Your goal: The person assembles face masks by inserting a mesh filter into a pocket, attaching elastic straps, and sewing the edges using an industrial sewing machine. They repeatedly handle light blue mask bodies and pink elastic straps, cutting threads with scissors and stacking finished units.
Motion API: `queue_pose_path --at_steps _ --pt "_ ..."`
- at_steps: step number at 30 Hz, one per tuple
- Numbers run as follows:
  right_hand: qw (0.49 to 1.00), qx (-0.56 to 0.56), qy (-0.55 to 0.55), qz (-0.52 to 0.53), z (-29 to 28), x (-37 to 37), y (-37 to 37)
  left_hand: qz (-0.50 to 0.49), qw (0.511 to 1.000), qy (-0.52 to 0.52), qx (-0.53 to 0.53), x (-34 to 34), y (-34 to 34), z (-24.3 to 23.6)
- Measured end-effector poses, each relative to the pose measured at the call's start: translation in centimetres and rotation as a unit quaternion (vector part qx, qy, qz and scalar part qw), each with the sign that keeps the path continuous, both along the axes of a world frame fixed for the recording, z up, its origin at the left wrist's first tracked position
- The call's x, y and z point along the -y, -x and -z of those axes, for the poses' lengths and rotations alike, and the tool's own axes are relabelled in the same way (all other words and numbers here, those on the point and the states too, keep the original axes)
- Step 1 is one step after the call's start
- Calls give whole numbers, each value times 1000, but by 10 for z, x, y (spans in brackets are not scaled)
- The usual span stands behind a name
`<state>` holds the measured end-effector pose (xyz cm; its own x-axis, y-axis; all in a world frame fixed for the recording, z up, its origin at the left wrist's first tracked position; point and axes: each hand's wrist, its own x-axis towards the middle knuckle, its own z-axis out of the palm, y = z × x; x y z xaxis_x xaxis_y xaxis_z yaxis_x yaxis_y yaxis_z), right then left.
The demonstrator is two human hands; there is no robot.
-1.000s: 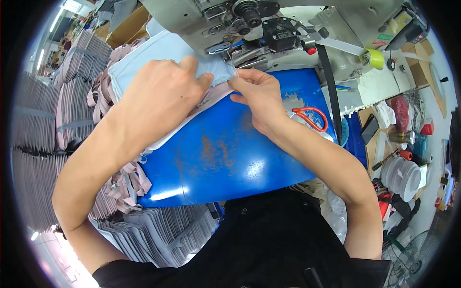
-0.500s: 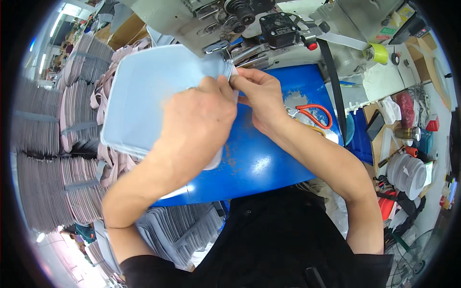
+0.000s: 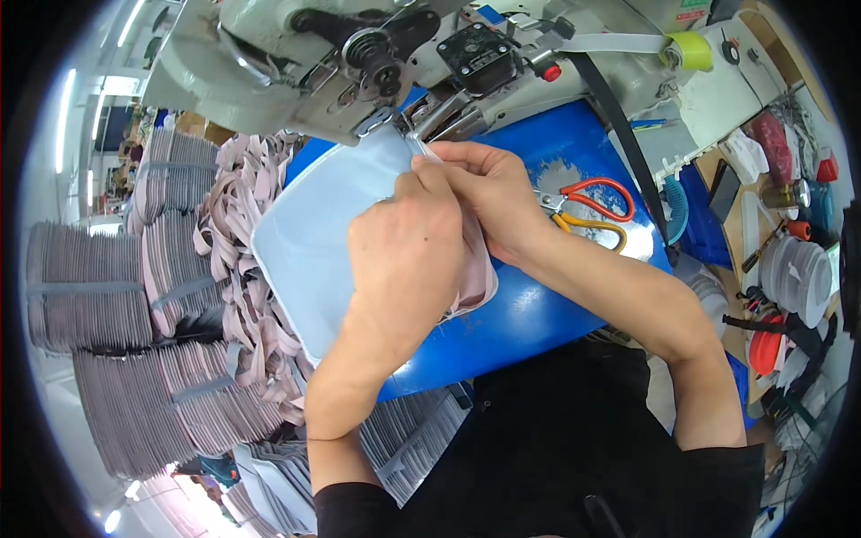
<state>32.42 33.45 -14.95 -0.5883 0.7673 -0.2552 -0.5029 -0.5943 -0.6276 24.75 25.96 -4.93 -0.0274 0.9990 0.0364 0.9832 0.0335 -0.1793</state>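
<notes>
A light blue, rounded-corner fabric panel point(image 3: 309, 220) lies on the blue work surface point(image 3: 556, 309), its top edge under the needle area of a sewing machine point(image 3: 377, 76). My left hand point(image 3: 408, 238) rests over the panel with curled fingers, gripping its right-hand edge. Just to the right, my right hand point(image 3: 493, 193) pinches the same edge close to the machine's presser area. A pinkish underside shows below my hands at the panel's lower right. My fingertips partly hide the gripped edge.
Snips with red and yellow handles point(image 3: 596, 211) lie right of my right hand. Stacks of grey panels point(image 3: 85, 287) and a heap of pink straps point(image 3: 247, 206) stand at the left. A black strap point(image 3: 619, 134) crosses near a yellow tape roll point(image 3: 689, 51).
My view has shifted, so the machine and surface sit differently. The panel is turned slightly, and its pink underside now shows more below my hands. Both hands still grip its edge.
</notes>
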Motion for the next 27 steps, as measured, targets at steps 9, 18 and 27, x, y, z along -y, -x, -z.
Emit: queue_pose_path --at_steps 9,18,27 --pt "982 51 -180 -8 17 -8 -8 -29 987 -52 146 -21 31 11" --pt "921 215 -320 -64 12 13 -60 95 946 -246 187 40 -2 35" --pt "979 140 -114 -90 0 32 -64 175 933 -273 157 43 8 55"
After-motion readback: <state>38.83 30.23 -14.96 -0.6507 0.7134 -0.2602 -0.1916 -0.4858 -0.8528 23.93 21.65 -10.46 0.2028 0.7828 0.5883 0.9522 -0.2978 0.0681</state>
